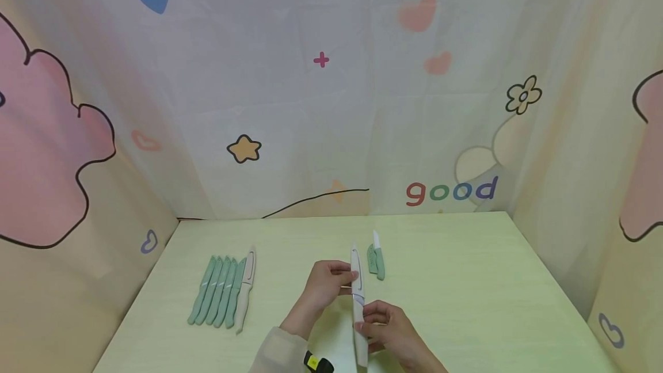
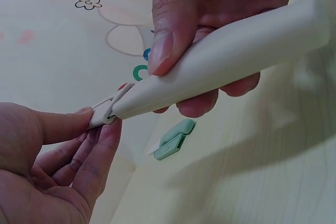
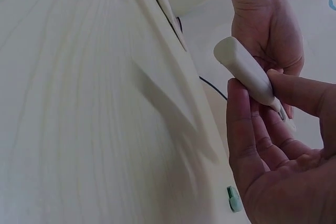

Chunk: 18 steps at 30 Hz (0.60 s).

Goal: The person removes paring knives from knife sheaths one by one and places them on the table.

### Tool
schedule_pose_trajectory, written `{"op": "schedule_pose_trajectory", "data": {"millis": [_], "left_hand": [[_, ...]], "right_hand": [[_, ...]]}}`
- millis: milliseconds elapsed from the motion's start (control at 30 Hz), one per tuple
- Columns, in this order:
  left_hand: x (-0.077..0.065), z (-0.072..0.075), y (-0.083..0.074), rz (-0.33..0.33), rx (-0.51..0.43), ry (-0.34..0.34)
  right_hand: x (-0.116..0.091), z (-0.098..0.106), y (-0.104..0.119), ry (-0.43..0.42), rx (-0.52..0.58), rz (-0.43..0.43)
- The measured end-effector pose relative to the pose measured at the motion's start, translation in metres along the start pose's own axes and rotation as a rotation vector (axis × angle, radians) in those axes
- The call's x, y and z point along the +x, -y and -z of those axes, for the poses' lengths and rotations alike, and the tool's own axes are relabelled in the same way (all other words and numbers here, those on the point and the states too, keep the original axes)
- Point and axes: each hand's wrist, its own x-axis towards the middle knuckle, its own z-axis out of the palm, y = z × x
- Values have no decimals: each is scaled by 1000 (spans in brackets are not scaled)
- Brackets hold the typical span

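Note:
Both hands hold a cream-white knife (image 1: 359, 327) up off the table, handle toward me and tip pointing away. My left hand (image 1: 325, 285) pinches its white sheath (image 1: 355, 269) between thumb and fingers. Lower down, my right hand (image 1: 389, 327) grips the handle (image 2: 220, 59), thumb on one side and fingers on the other. In the left wrist view the sheath meets the handle, with a thin dark line of blade at the joint. The right wrist view shows the handle's blunt end, with the left hand (image 3: 270, 40) beyond it.
Behind the hands lie a small green-handled knife (image 1: 380, 263) with its white blade bare and a green sheath (image 1: 372, 259) beside it. At left, several green sheathed knives (image 1: 209, 292) lie in a row, ending in a cream sheathed knife (image 1: 244, 298). A printed curtain (image 1: 290, 91) hangs behind.

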Motion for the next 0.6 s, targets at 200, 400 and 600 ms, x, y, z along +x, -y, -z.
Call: {"op": "schedule_pose_trajectory", "data": {"millis": [200,400,600], "left_hand": [[1,2,1,-5,-3,-10],[0,3,0,-10,2,-32],[-1,4,-1,-11,-11,-33]], "right_hand": [[-1,-2,-2,-6,-24,-18],[0,-2,-7,9,-31,-25],[-2,-3,-9,10,-52,-39]]}}
